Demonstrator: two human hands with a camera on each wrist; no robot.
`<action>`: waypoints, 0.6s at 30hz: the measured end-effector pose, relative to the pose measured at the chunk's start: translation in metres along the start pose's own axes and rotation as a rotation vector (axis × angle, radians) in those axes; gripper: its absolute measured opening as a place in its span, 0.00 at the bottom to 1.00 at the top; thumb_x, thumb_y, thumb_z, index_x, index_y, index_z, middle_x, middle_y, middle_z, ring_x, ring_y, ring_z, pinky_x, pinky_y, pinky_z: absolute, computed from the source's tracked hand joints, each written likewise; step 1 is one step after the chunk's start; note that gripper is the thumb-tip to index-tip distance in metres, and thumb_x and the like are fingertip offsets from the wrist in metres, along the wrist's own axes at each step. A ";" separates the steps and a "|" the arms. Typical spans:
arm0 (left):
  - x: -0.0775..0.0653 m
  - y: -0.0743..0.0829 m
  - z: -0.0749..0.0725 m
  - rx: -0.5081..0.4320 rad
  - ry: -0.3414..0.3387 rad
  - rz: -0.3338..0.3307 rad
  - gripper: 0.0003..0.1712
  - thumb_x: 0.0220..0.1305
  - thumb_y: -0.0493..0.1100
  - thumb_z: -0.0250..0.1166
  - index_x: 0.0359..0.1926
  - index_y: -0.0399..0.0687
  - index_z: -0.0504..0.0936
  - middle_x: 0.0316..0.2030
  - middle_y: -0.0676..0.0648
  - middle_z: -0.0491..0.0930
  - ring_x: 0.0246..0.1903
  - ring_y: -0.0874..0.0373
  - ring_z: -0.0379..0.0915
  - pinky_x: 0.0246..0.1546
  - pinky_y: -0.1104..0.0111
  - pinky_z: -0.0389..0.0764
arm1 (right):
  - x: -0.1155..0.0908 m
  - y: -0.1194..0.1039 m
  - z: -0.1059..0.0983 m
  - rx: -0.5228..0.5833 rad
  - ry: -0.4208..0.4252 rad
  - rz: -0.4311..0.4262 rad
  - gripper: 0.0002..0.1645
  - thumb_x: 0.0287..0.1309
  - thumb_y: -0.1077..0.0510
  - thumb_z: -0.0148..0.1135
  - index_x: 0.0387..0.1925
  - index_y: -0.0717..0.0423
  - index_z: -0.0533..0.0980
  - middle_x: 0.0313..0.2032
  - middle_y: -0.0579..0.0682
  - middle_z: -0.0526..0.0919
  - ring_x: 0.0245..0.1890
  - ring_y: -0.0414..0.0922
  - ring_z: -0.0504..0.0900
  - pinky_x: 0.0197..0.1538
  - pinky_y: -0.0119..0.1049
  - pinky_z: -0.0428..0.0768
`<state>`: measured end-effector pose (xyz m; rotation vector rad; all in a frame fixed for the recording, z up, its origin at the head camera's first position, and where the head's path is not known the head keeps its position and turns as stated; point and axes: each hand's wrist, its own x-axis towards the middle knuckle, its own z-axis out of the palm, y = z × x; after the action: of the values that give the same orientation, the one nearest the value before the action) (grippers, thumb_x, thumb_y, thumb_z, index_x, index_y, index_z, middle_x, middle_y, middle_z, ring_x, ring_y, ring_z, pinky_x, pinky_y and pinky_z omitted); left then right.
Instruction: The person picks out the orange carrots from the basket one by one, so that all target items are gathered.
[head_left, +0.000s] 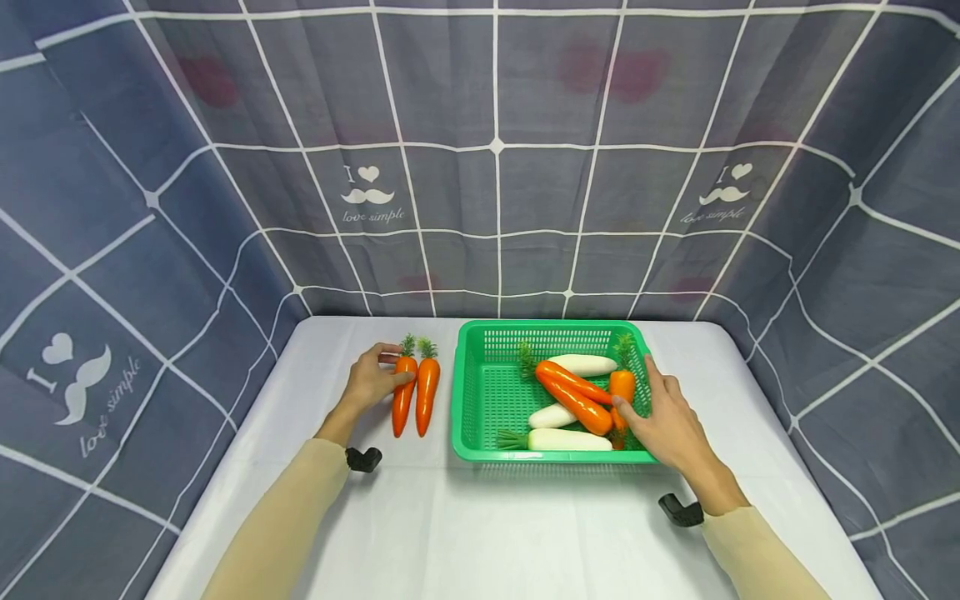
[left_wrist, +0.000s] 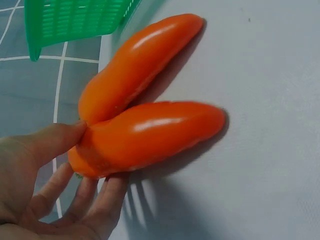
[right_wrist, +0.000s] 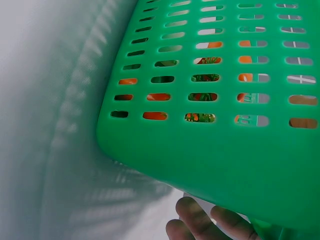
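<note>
My left hand pinches an orange toy carrot near its leafy top, thumb on one side and fingers on the other. Right beside it on the table lies a second carrot; the two touch near their tops in the left wrist view. To the right stands a green plastic basket holding several carrots and white radishes. My right hand holds the basket's right rim, its thumb over the inside and its fingers outside. In the right wrist view some fingertips show past the basket's edge.
A white cloth covers the table. Grey checked curtains enclose it at the back and on both sides. The basket's left part shows its bare mesh floor. Each wrist wears a black camera mount.
</note>
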<state>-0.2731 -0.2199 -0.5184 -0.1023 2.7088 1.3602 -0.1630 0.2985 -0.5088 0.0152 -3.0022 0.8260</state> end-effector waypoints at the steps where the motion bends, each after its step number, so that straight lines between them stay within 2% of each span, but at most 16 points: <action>1: 0.000 -0.001 0.000 -0.002 0.000 0.002 0.37 0.77 0.44 0.79 0.81 0.42 0.78 0.76 0.30 0.82 0.72 0.33 0.85 0.69 0.46 0.90 | 0.000 0.000 0.000 0.000 -0.001 0.000 0.67 0.85 0.26 0.59 0.97 0.57 0.37 0.77 0.81 0.67 0.52 0.75 0.89 0.52 0.73 0.88; 8: -0.001 -0.002 0.003 0.010 0.022 0.019 0.35 0.78 0.42 0.79 0.79 0.40 0.79 0.74 0.29 0.83 0.72 0.32 0.85 0.72 0.42 0.88 | 0.000 -0.002 -0.002 -0.002 -0.002 0.002 0.67 0.85 0.27 0.59 0.97 0.57 0.36 0.77 0.81 0.67 0.53 0.76 0.88 0.52 0.74 0.88; 18: 0.005 -0.006 0.007 0.027 0.054 0.028 0.36 0.77 0.44 0.79 0.79 0.39 0.79 0.72 0.29 0.84 0.69 0.33 0.87 0.69 0.45 0.91 | -0.001 -0.002 -0.001 -0.006 -0.006 0.004 0.67 0.86 0.26 0.59 0.97 0.58 0.36 0.78 0.82 0.67 0.54 0.76 0.88 0.53 0.74 0.88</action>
<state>-0.2770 -0.2175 -0.5277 -0.1007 2.7829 1.3464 -0.1619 0.2972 -0.5069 0.0113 -3.0110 0.8190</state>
